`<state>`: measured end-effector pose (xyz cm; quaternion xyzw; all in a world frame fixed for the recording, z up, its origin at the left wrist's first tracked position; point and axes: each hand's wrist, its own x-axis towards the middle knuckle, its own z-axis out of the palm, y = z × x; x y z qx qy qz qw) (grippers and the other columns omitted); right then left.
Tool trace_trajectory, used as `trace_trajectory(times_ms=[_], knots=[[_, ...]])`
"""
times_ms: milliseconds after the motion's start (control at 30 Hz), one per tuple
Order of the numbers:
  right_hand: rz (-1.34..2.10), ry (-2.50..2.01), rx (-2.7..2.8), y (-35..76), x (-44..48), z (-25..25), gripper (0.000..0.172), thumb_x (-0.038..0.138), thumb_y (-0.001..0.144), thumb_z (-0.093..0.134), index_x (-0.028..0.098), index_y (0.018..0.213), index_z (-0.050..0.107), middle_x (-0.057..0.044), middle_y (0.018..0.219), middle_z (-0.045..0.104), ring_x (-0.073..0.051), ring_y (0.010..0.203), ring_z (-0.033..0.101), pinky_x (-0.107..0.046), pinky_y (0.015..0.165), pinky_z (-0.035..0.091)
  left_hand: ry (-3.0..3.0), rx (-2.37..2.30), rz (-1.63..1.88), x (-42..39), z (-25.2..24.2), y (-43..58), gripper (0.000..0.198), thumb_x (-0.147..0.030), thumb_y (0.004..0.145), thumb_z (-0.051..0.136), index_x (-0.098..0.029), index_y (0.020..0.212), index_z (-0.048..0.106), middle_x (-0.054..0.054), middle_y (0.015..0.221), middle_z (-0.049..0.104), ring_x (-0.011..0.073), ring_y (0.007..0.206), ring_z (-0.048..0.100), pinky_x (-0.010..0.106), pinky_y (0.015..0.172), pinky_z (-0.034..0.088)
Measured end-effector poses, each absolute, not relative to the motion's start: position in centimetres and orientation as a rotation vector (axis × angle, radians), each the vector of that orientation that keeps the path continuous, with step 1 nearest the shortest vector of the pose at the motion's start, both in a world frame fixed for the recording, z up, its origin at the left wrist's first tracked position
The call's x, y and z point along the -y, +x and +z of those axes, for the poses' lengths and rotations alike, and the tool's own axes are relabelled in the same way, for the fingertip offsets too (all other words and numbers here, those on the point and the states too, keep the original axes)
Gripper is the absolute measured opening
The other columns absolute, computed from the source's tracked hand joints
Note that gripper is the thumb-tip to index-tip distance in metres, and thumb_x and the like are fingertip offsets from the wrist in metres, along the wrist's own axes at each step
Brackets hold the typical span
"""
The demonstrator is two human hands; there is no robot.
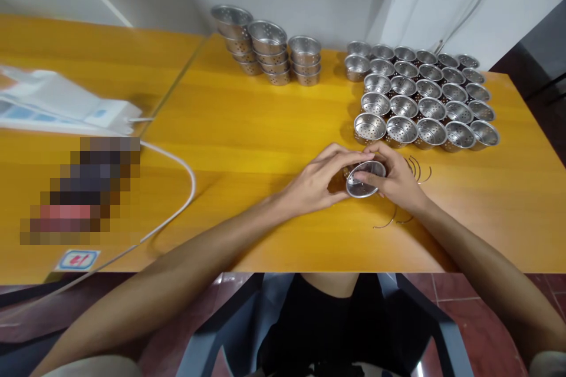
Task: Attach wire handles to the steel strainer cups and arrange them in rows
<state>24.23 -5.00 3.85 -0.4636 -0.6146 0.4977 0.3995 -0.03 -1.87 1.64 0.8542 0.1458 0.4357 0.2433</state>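
Both hands meet over the middle of the yellow table [247, 129]. Between them is a small perforated metal strainer cup [365, 179], tilted with its mouth toward me. My left hand [321, 179] curls round the cup's left side. My right hand [398, 179] grips its right side, fingers over the rim. Thin curved wire handles [418, 169] lie on the table just right of my right hand, and more wire pieces [391, 221] lie below my right wrist.
Several rows of identical strainer cups [424, 97] stand at the back right. Three stacks of the same cups [267, 50] stand at the back centre. A white cable [186, 179] curves across the left side, near a white bag [62, 103] and a blurred object [84, 188].
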Motion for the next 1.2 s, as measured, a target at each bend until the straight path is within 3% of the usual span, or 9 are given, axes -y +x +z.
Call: trace_trajectory(times_ms=[133,367,600,833,1000,1133,1200], knots=[[1.22,-1.176,1.602,24.1,4.8,3.8,0.062,0.062,0.075,0.107,0.027,0.101,0.062,0.0,0.09,0.076,-0.023,0.082,0.07,-0.038,0.076,0.056,2.328,-0.405,1.108,2.0,1.4,0.0,0.068,-0.038,0.11,0.085,-0.033,0.171,0.055,0.014,0.147,0.077,0.0309,0.131,0.074,0.05,0.111,0.069],[1.1,-1.332,1.651,24.2,4.9,3.2,0.067,0.065,0.069,0.108,0.025,0.098,0.062,-0.002,0.091,0.075,-0.022,0.081,0.067,-0.037,0.074,0.051,2.33,-0.419,1.076,1.9,1.2,-0.2,0.065,-0.042,0.111,0.084,-0.031,0.169,0.058,0.015,0.147,0.076,0.0313,0.133,0.075,0.052,0.114,0.069],[1.004,-1.342,1.695,23.9,4.9,3.2,0.06,0.067,0.079,0.1,0.025,0.098,0.061,-0.002,0.089,0.074,-0.022,0.079,0.065,-0.037,0.074,0.047,2.438,-0.314,1.17,1.1,0.9,-0.2,0.067,-0.038,0.113,0.081,-0.03,0.173,0.052,0.018,0.152,0.076,0.0313,0.132,0.075,0.052,0.11,0.07],[1.045,-1.258,1.722,24.2,4.8,3.4,0.043,0.061,0.096,0.087,0.026,0.106,0.064,-0.002,0.086,0.072,-0.021,0.074,0.065,-0.034,0.064,0.046,2.673,-0.349,1.058,0.5,1.0,-0.9,0.049,-0.033,0.113,0.076,-0.027,0.16,0.062,0.018,0.167,0.069,0.0357,0.136,0.072,0.061,0.111,0.068],[1.092,-1.291,1.691,24.3,5.0,2.7,0.029,0.044,0.099,0.078,0.025,0.117,0.068,0.001,0.075,0.072,-0.017,0.053,0.064,-0.033,0.053,0.049,2.685,-0.355,1.045,-0.1,0.8,-1.2,0.051,-0.032,0.114,0.073,-0.028,0.163,0.06,0.019,0.166,0.069,0.035,0.135,0.071,0.059,0.112,0.067],[1.186,-1.326,1.635,24.1,5.1,2.0,0.041,0.04,0.101,0.076,0.025,0.138,0.071,0.003,0.07,0.073,-0.02,0.049,0.07,-0.033,0.048,0.056,2.742,-0.358,1.0,-0.6,0.9,-1.6,0.052,-0.032,0.116,0.07,-0.032,0.167,0.057,0.018,0.159,0.068,0.0351,0.136,0.069,0.061,0.114,0.066],[1.187,-1.287,1.604,24.0,5.2,2.0,0.048,0.045,0.102,0.078,0.025,0.145,0.069,-0.001,0.083,0.079,-0.019,0.053,0.072,-0.032,0.047,0.058,2.743,-0.416,0.941,-0.8,1.1,-2.0,0.05,-0.032,0.116,0.07,-0.033,0.165,0.059,0.018,0.156,0.066,0.0359,0.139,0.068,0.062,0.117,0.064]])
